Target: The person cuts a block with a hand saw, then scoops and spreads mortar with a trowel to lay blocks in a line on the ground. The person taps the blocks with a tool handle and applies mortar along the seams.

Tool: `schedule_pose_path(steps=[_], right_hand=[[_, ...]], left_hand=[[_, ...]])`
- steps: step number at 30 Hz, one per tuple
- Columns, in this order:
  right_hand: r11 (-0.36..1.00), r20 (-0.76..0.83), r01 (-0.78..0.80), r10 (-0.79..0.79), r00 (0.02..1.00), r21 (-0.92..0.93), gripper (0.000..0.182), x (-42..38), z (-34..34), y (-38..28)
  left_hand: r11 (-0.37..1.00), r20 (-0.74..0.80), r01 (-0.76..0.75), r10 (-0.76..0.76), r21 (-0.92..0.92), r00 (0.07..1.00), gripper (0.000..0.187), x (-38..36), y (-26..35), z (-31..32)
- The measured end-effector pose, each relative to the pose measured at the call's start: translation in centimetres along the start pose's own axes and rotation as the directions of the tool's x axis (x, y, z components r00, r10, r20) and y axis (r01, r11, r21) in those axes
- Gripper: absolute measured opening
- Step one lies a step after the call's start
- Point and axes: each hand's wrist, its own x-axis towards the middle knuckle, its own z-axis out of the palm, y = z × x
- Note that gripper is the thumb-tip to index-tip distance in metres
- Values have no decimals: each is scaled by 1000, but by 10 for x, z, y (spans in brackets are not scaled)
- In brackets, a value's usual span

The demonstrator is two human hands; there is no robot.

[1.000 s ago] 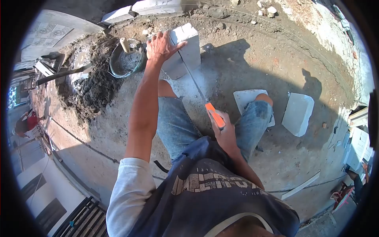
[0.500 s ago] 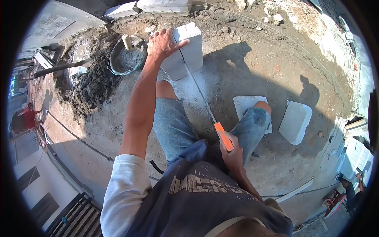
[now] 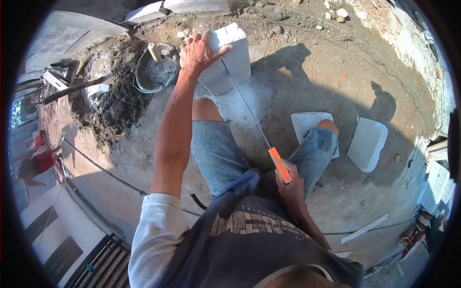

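A pale grey block point(image 3: 235, 65) stands on the ground in front of my knees, with a dark cut line in its face. My left hand point(image 3: 198, 52) lies on the block's left top part, fingers spread and thumb pointing right. Low at the right, my right hand point(image 3: 291, 185) is wrapped round the orange handle of a saw point(image 3: 280, 164). The saw's long thin blade runs up and left to the cut in the block. White dust point(image 3: 242, 103) covers the ground beside the block.
Left of the block are a bucket point(image 3: 156, 77) with a tool handle in it and a heap of wet mortar point(image 3: 115, 103). Two pale slabs point(image 3: 367, 145) point(image 3: 307, 122) lie to the right, one partly under my knee. A person in red point(image 3: 44, 162) is at far left.
My right hand and the saw handle have moved slightly right and down in the view. The whole scene has shifted a little. The person at far left has changed posture.
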Motion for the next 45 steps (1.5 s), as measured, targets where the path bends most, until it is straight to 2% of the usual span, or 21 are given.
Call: schedule_pose_path(steps=[2,3,5,8,10,11,14,15,17,20,22,24,25,27,29,33,35,37,39,42,45], right_hand=[[991,23,128,-127,992,-49,36,64,21,3],[980,51,98,-90,995,-171,36,116,47,3],[968,17,149,-149,989,-201,40,198,88,-14],[980,11,142,-142,990,-140,38,166,80,-5],[964,-94,267,-267,959,-4,34,92,49,18],[966,-97,238,-228,969,105,34,47,30,18],[991,-1,-61,61,998,118,34,5,5,-1],[990,19,3,-5,1000,144,35,28,16,-1],[977,-23,151,-156,987,-153,37,116,63,18],[992,82,79,-71,994,-102,35,205,86,-27],[993,26,101,-100,995,-63,37,142,86,9],[985,-62,173,-173,983,1,37,90,61,30],[972,-77,220,-214,974,77,37,49,39,29],[997,-68,56,-52,996,57,36,3,8,17],[996,-42,85,-85,996,-7,35,28,35,23],[977,42,133,-128,991,-167,34,186,90,8],[986,87,50,-37,996,-158,34,186,88,-9],[981,-51,161,-167,985,-110,35,124,80,30],[954,-67,299,-297,952,14,35,49,41,25],[992,-28,77,-75,997,101,37,27,25,17],[991,32,70,-67,997,-113,38,156,89,22]], left_hand=[[1000,-42,-5,5,12,999,101,-16,15,-8],[999,-84,16,-13,28,996,101,-26,23,-7],[999,-81,14,-12,33,997,101,-33,28,-10],[1000,-35,-1,2,18,999,100,-21,12,-8],[999,9,-4,3,32,1000,101,1,1,-10],[1000,5,7,-7,9,1000,102,10,-4,-9],[1000,26,-2,1,10,1000,102,-2,-1,1],[999,-14,-23,24,23,1000,102,-9,3,2],[1000,-80,-17,17,0,997,102,-16,9,-3],[1000,-101,-26,28,15,995,102,-22,7,4],[999,-33,-14,13,-48,999,102,-16,4,-3],[998,-56,-38,41,51,998,100,5,-8,-1],[1000,47,3,-3,9,999,102,13,-10,-10],[999,24,9,-8,-46,1000,105,17,-17,-2],[999,8,-22,22,-27,1000,104,4,-8,-1],[1000,-54,-13,12,-24,998,102,-4,0,1],[1000,-14,-10,10,-10,1000,102,-14,-6,7],[1000,36,-7,6,3,999,102,11,-12,-7],[1000,56,10,-9,-16,998,103,31,-20,-15],[998,57,-20,24,-65,998,108,24,-24,5],[998,0,-15,15,-67,1000,107,14,-18,-5]])
